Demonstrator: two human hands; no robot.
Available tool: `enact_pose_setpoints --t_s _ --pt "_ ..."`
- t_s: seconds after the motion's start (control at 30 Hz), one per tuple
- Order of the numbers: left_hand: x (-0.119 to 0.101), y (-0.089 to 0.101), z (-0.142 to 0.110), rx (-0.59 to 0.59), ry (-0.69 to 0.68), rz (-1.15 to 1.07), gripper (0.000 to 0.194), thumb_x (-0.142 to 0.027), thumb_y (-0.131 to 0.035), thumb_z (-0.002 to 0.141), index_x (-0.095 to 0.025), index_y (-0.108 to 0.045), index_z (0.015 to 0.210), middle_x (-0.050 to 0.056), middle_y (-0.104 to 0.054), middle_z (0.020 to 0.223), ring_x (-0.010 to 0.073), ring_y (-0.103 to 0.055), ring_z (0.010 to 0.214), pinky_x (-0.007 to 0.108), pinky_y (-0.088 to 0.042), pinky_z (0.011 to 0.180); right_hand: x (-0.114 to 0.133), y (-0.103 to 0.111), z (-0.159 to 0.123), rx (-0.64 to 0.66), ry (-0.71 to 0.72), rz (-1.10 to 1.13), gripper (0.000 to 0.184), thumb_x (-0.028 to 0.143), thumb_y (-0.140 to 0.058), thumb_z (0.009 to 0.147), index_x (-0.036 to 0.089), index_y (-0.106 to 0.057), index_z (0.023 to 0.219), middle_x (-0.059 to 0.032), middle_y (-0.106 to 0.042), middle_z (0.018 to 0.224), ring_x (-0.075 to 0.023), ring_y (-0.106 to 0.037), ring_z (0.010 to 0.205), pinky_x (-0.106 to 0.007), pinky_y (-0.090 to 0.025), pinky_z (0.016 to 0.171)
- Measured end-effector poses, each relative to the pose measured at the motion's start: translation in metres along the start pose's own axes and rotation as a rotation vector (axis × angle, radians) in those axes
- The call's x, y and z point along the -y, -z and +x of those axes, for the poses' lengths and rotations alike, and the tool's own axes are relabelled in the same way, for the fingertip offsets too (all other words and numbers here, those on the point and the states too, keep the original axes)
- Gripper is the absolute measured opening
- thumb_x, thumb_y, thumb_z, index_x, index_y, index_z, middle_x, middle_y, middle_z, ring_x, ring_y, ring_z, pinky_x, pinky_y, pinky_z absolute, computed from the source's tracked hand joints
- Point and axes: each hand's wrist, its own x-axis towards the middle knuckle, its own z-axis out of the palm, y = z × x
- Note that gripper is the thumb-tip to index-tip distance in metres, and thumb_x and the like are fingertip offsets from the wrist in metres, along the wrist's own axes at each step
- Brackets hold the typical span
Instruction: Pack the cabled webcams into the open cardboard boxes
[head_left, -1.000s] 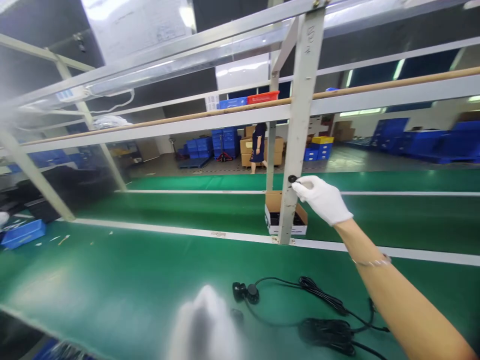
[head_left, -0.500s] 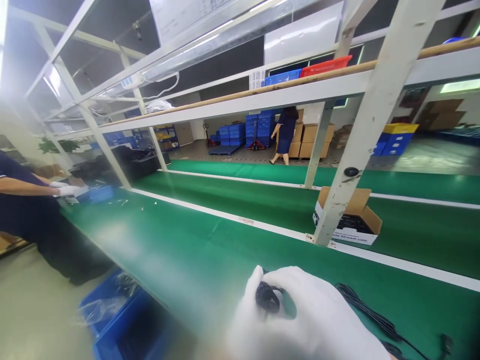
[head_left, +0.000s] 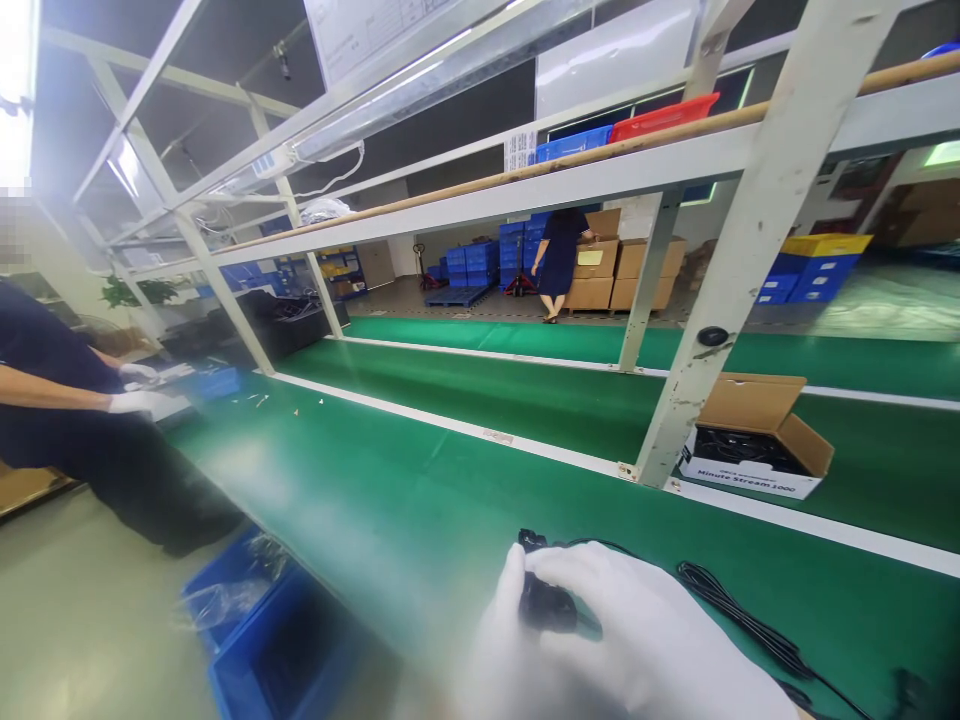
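One device — black, knobbly | part-hidden — at right hand

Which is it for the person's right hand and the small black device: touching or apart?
Touching. The head view shows the gloved right hand with its fingers curled against the black device.

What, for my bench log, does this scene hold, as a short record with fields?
right hand: gloved, fingers around black part
left hand: gloved, at same part, grip blurred
bench: green, coiled cable at right
box: open, dark items inside
post: black disc on it
bins: blue, below bench edge
person: at left, gloved
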Motion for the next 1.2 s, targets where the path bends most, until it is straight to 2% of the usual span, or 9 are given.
enact_pose_setpoints --t_s 0.13,0.27,0.37,0.57,0.67,0.73,0.87,1.0,1.2 --pt "0.003 0.002 -0.015 -0.181 -0.234 0.504 0.073 -0.069 -0.031 0.09 -0.02 -0.041 0.144 0.012 -0.062 0.128 0.0226 -0.066 0.099 0.031 -0.052 0.087 -0.014 -0.028 -0.003 -0.048 -0.02 -0.224 0.027 0.017 -0.06 0.072 0.025 -0.066 0.097 -0.0019 -0.064 0.078 -0.0196 -0.057 0.066 -0.028 -0.036 0.055" --pt "0.016 0.013 -0.007 -0.32 -0.301 0.738 0.08 -0.055 -0.05 0.087 -0.018 -0.023 0.153 0.011 -0.062 0.132 0.0269 -0.057 0.122 0.035 -0.039 0.108 -0.031 -0.07 -0.007 -0.137 0.031 -0.339 0.046 0.01 -0.055 0.068 0.026 -0.062 0.11 -0.0022 -0.063 0.075 -0.0193 -0.056 0.061 -0.029 -0.034 0.052" --pt "0.025 0.023 0.007 -0.426 -0.312 0.918 0.077 -0.04 -0.052 0.084 -0.014 -0.028 0.152 0.011 -0.062 0.133 0.0281 -0.059 0.119 0.037 -0.041 0.106 -0.034 -0.083 -0.005 -0.123 0.026 -0.23 0.036 0.01 -0.051 0.077 0.027 -0.062 0.107 -0.0017 -0.065 0.079 -0.0165 -0.057 0.059 -0.027 -0.037 0.051" --pt "-0.015 0.053 0.006 -0.327 -0.453 1.297 0.054 -0.039 -0.039 0.091 -0.024 -0.048 0.142 0.008 -0.063 0.131 0.0251 -0.059 0.116 0.039 -0.044 0.106 -0.016 -0.06 0.009 -0.182 -0.047 -0.051 0.023 0.019 -0.056 0.077 0.025 -0.064 0.097 -0.0028 -0.067 0.086 -0.0194 -0.063 0.073 -0.028 -0.048 0.062" --pt "-0.052 0.079 0.025 -0.525 -0.632 1.548 0.048 -0.037 -0.03 0.097 -0.023 -0.047 0.14 0.006 -0.058 0.138 0.0206 -0.056 0.123 0.034 -0.044 0.106 -0.011 -0.04 0.011 -0.19 -0.089 -0.017 0.018 0.018 -0.056 0.077 0.024 -0.063 0.093 -0.0011 -0.066 0.085 -0.0178 -0.062 0.075 -0.027 -0.048 0.066" --pt "-0.065 0.095 0.049 -0.58 -0.618 1.764 0.046 -0.033 -0.033 0.098 -0.021 -0.044 0.14 0.008 -0.057 0.139 0.0208 -0.058 0.118 0.032 -0.048 0.099 -0.01 -0.031 0.01 -0.197 -0.1 -0.007 0.02 0.02 -0.057 0.078 0.024 -0.062 0.096 -0.0015 -0.066 0.091 -0.0174 -0.061 0.078 -0.027 -0.049 0.068" --pt "-0.064 0.114 0.088 -0.544 -0.617 1.945 0.04 -0.026 -0.034 0.097 -0.017 -0.048 0.134 0.011 -0.063 0.123 0.0243 -0.062 0.103 0.034 -0.051 0.084 -0.009 -0.026 0.007 -0.16 -0.126 0.01 0.019 0.021 -0.059 0.076 0.024 -0.061 0.095 -0.0013 -0.064 0.089 -0.0172 -0.06 0.075 -0.028 -0.049 0.067" --pt "-0.064 0.119 0.099 -0.439 -0.634 2.093 0.031 -0.023 -0.034 0.097 -0.019 -0.064 0.096 0.007 -0.065 0.097 0.0236 -0.061 0.09 0.034 -0.048 0.075 -0.008 -0.026 0.004 -0.214 -0.091 0.065 0.025 0.017 -0.057 0.075 0.024 -0.06 0.099 -0.0019 -0.065 0.096 -0.0174 -0.061 0.083 -0.03 -0.052 0.075" --pt "-0.073 0.109 0.082 -0.391 -0.721 2.077 0.033 -0.011 -0.033 0.093 -0.017 -0.063 0.105 0.01 -0.051 0.142 0.0235 -0.059 0.096 0.039 -0.046 0.083 -0.019 -0.021 -0.001 -0.392 -0.047 0.229 0.039 0.016 -0.056 0.075 0.024 -0.055 0.113 -0.0039 -0.065 0.113 -0.0166 -0.065 0.098 -0.028 -0.056 0.085"
